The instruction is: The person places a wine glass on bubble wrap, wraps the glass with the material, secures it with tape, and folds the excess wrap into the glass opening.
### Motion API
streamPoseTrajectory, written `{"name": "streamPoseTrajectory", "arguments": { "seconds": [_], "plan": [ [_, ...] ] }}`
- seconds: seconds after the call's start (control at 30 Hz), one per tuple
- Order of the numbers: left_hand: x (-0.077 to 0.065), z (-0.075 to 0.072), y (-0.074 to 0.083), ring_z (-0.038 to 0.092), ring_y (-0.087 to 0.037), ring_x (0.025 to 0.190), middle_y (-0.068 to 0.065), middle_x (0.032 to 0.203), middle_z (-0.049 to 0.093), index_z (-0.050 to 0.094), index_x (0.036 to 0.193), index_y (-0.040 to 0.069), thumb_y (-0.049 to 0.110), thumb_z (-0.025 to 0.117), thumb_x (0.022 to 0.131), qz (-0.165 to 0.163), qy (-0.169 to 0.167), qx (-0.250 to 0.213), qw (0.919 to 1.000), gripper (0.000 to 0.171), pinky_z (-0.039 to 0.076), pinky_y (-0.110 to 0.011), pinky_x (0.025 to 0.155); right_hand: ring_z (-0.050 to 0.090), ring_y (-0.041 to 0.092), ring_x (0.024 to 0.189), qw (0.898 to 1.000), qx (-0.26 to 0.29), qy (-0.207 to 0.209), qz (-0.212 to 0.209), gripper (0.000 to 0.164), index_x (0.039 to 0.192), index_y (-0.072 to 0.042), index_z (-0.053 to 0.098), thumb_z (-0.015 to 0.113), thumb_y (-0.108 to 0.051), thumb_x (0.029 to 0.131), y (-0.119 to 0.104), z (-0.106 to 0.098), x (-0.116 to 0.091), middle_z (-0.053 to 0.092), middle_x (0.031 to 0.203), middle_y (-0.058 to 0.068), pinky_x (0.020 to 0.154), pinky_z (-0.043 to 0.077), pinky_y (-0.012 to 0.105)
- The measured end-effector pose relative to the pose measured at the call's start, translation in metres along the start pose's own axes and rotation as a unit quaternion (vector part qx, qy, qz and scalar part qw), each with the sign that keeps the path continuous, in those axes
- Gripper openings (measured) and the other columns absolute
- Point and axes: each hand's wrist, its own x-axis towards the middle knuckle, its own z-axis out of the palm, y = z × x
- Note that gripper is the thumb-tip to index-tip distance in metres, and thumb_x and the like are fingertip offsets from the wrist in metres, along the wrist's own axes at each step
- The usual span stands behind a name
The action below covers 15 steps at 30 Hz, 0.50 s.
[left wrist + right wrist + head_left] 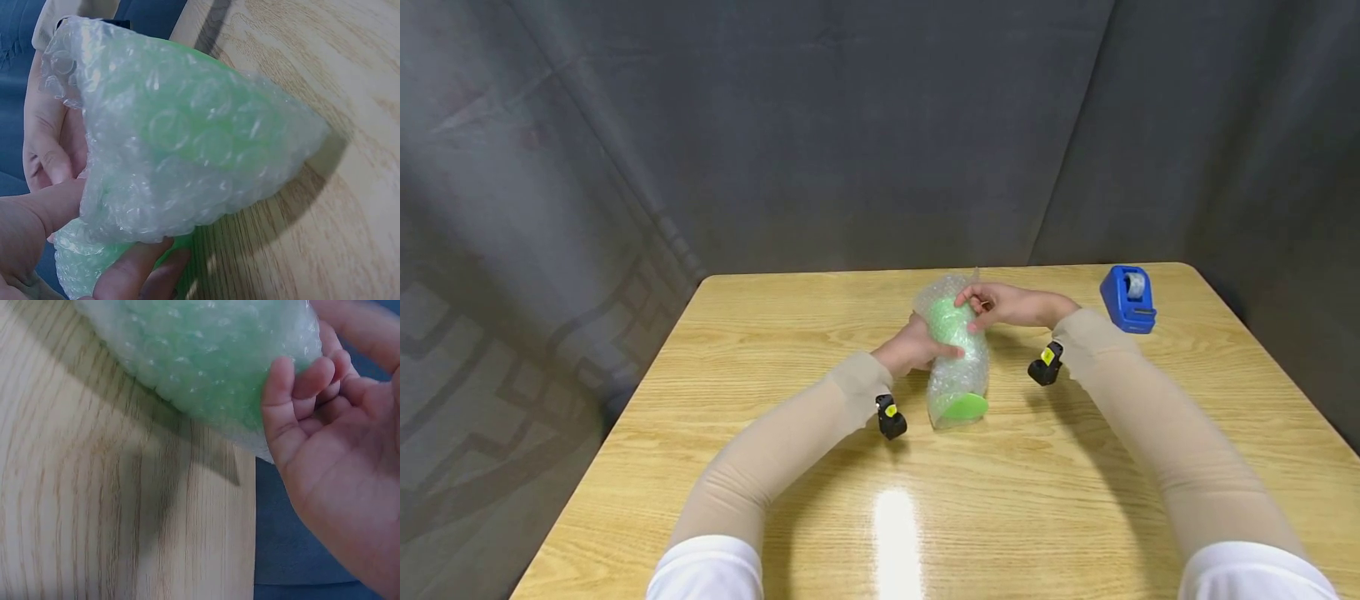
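Note:
A green object [964, 407] with a flat round end lies inside clear bubble wrap [957, 371], its kind hidden by the wrap. My left hand [919, 343] grips the bundle from the left side, thumb across the top. In the left wrist view, the left fingers [134, 269] curl beneath the wrap [181, 137]. At the bundle's far right part, my right hand [1003, 305] has its thumb and bent forefinger on the wrap. The right wrist view shows the other right fingers [280, 400] curled against the wrap's edge.
A blue tape dispenser [1127, 300] with a tape roll stands at the back right of the wooden table [805, 308]. Grey curtain [850, 133] hangs behind the table. A small black camera [891, 417] sits at the left wrist, another camera [1046, 364] at the right.

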Motion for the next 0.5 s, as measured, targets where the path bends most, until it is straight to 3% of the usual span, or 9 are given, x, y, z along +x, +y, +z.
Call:
{"name": "streamPoseTrajectory", "arguments": {
  "seconds": [0.13,0.37,0.5],
  "plan": [
    [-0.0004,-0.0007,0.0002,0.044,-0.038,0.131,-0.018,0.149,0.03,0.006,0.152,0.012,-0.006,0.072,0.081,0.007,-0.003,-0.004,1.0,0.098,0.049,-0.048,0.099,0.036,0.014,0.081,1.0,-0.006,0.003,-0.004,0.05,0.125,0.008,0.042,0.07,0.002,0.084,0.0,0.0,0.0004,0.034,0.085,0.004,0.071,0.037,0.023],
    [0.0002,-0.0023,-0.0019,0.044,-0.036,0.132,-0.016,0.148,0.031,0.008,0.152,0.012,-0.004,0.073,0.081,0.014,-0.008,-0.001,0.9999,0.097,0.048,-0.048,0.1,0.039,0.012,0.08,1.0,-0.024,0.018,-0.005,0.039,0.125,0.007,0.045,0.062,-0.009,0.093,0.0017,0.0025,0.0011,0.035,0.084,0.002,0.075,0.042,0.03],
    [0.0012,-0.001,-0.003,0.044,-0.036,0.131,-0.016,0.148,0.031,0.009,0.152,0.013,-0.005,0.073,0.081,0.018,-0.008,-0.001,0.9998,0.097,0.048,-0.048,0.1,0.039,0.012,0.079,1.0,-0.025,0.018,-0.007,0.039,0.124,0.006,0.046,0.063,-0.01,0.093,0.0025,0.0022,0.0005,0.035,0.083,0.003,0.074,0.043,0.03]
  ]
}}
